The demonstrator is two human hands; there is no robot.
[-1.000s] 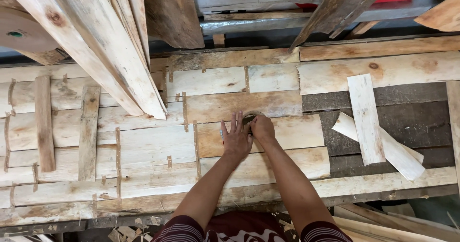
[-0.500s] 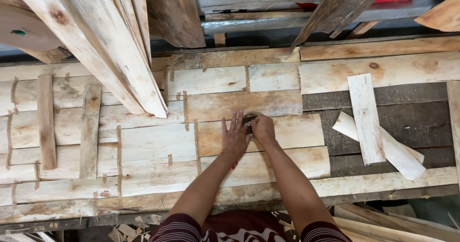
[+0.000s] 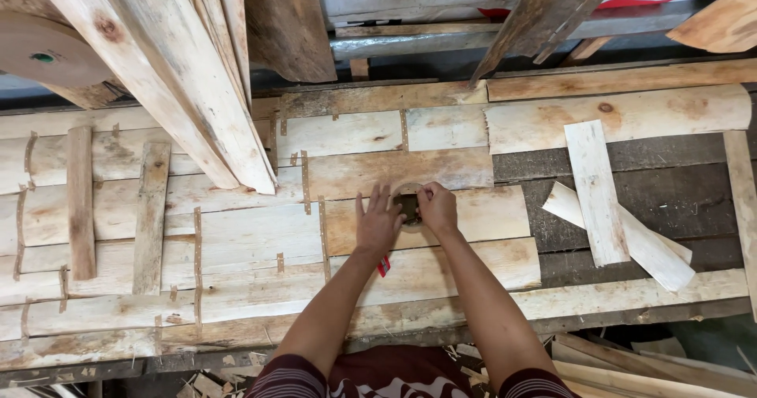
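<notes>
Thin wood veneer sheets [image 3: 260, 240] lie pieced together flat on a workbench, joined by short strips of brown tape. My left hand [image 3: 377, 225] rests flat, fingers spread, on the veneer near a seam. My right hand [image 3: 438, 207] is closed on a roll of brown tape [image 3: 407, 202] pressed against the veneer right beside the left hand. A small red object [image 3: 383, 266] shows under my left wrist; I cannot tell what it is.
Long rough planks [image 3: 169, 75] lean over the bench from the upper left. Two narrow wood strips [image 3: 79, 201] lie on the veneer at left. Loose veneer pieces [image 3: 595, 189] lie crossed on the dark bench at right. Scrap wood sits below the front edge [image 3: 615, 366].
Both hands have stayed at the same spot on the seam; only slight shifts of the fingers show.
</notes>
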